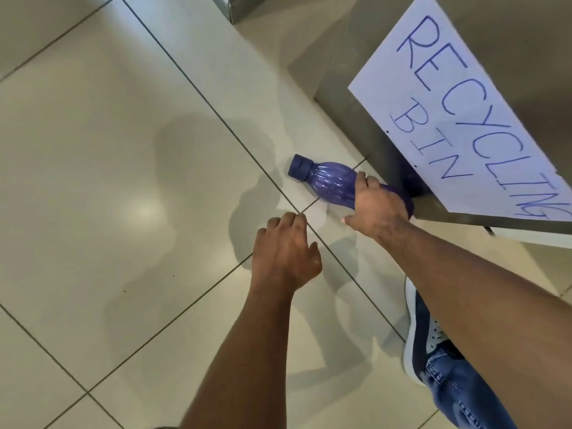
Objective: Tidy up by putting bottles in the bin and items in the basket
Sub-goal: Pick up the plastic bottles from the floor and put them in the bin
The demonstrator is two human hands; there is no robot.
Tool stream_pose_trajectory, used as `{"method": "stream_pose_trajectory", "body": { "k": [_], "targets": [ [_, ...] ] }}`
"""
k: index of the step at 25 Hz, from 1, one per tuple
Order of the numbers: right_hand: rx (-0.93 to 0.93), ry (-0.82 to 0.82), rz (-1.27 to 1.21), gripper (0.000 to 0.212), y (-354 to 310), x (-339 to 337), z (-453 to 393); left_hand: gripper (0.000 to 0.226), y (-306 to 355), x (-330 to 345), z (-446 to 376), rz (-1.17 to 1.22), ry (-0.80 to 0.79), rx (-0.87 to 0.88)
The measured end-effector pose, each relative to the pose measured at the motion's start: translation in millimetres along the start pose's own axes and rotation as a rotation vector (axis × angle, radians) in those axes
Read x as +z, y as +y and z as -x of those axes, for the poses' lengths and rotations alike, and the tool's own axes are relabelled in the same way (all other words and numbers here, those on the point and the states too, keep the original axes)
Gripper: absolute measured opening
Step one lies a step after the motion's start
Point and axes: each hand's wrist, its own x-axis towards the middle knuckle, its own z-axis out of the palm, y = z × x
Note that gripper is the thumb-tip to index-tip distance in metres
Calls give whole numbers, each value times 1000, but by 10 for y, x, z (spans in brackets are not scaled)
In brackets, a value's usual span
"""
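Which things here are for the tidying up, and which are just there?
For the tidying: purple bottle, lying on the floor; right hand gripping it; metal bin with its "RECYCLING BIN" sign.

Just there: left hand, holding nothing; shoe; floor tiles.

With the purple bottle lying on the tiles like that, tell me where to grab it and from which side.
Grip the purple bottle around its wide lower body, coming down from above. It lies on its side on the floor, cap pointing away from the recycling bin, so the body is open from above. The right hand already wraps it there; the left hand hovers free.
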Motion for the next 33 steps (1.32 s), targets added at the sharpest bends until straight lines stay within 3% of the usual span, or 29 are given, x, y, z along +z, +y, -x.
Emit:
{"method": "stream_pose_trajectory", "body": {
  "k": [4,12,16,21,24,29,33],
  "targets": [
    [17,13,42,71,-160,158,61,57,-198,213,150,76,-42,-109],
    [-15,-68,-665,67,-719,41,684,97,-240,-64,432,387,-200,-331],
    [-122,-126,-954,68,-672,-353,1214,63,-98,-566,693,661,-45,-399],
    [-255,-60,-980,68,-420,-1304,1946,60,331,-1485,1287,717,57,-366],
    [-308,93,-1002,70,-356,-1990,2322,60,538,-2040,1566,634,74,-339],
    [-317,516,-1210,61,-115,-3040,2803,60,961,-3100,1859,219,186,-149],
    [-349,714,-1366,44,220,-3682,2995,66,1423,-3783,1735,16,309,-10]
  ]
}}
